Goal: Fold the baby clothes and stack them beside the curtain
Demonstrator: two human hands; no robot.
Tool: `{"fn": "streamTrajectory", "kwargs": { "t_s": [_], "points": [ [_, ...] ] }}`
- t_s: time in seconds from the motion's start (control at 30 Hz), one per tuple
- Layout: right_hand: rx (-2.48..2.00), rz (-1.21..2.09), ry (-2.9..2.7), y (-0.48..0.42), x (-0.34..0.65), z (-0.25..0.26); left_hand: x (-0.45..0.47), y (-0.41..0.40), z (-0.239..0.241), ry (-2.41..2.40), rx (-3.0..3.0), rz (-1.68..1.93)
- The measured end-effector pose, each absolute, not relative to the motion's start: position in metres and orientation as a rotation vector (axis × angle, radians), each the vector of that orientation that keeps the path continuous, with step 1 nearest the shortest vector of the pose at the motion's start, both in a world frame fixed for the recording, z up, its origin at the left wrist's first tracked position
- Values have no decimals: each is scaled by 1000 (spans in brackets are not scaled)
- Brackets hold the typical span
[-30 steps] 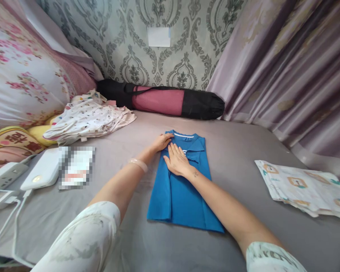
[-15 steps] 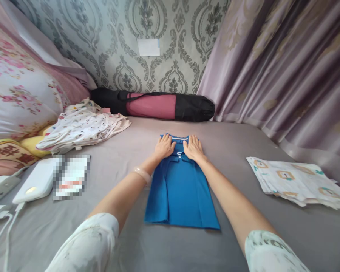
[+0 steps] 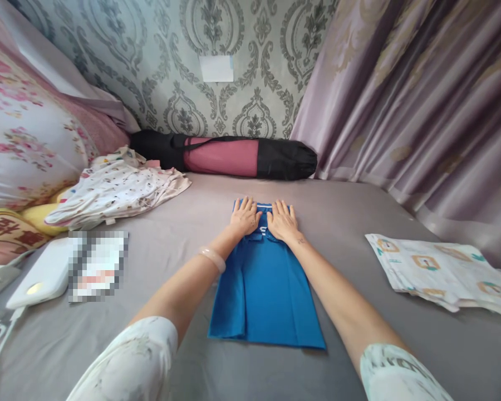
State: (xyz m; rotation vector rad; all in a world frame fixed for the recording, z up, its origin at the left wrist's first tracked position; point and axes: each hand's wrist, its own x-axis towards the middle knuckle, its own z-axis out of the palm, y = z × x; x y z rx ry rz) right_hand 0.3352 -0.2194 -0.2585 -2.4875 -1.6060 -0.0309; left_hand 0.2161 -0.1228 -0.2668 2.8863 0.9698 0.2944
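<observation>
A blue polo shirt (image 3: pixel 267 289), folded into a narrow strip, lies on the grey bed sheet (image 3: pixel 346 211) in front of me. My left hand (image 3: pixel 245 216) lies flat with fingers stretched out on the left of the shirt's collar end. My right hand (image 3: pixel 282 220) lies flat beside it on the right of the collar. Both palms press the far end of the shirt, almost touching each other. A pale bangle sits on my left wrist.
A folded patterned cloth (image 3: pixel 438 273) lies at the right. A heap of spotted white clothes (image 3: pixel 121 186) lies at the left, by floral pillows (image 3: pixel 25 139). A pink roll in a black bag (image 3: pixel 229 156) rests against the wall. A white power bank (image 3: pixel 39 275) with cables lies at the near left.
My right hand slid from the middle of the shirt up to its collar end. My left hand moved from the collar's edge onto the shirt. Both now lie side by side there.
</observation>
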Motion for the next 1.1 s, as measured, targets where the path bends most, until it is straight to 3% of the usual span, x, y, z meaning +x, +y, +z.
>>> {"fn": "streamTrajectory", "kwargs": {
  "t_s": [0.3,0.5,0.73,0.93,1.1],
  "points": [
    [-2391,85,-1768,-212,333,-269,221,-119,-276,893,2909,167],
    [-2494,-25,-1509,-218,340,-268,218,-125,-275,1145,2801,322],
    [-2516,36,-1500,-219,348,-267,217,-123,-268,1156,2685,259],
    [-2296,109,-1702,-272,341,-255,158,-150,-248,1050,2762,221],
    [-2263,80,-1856,-319,308,-268,104,-199,-259,880,2900,169]
  ]
}}
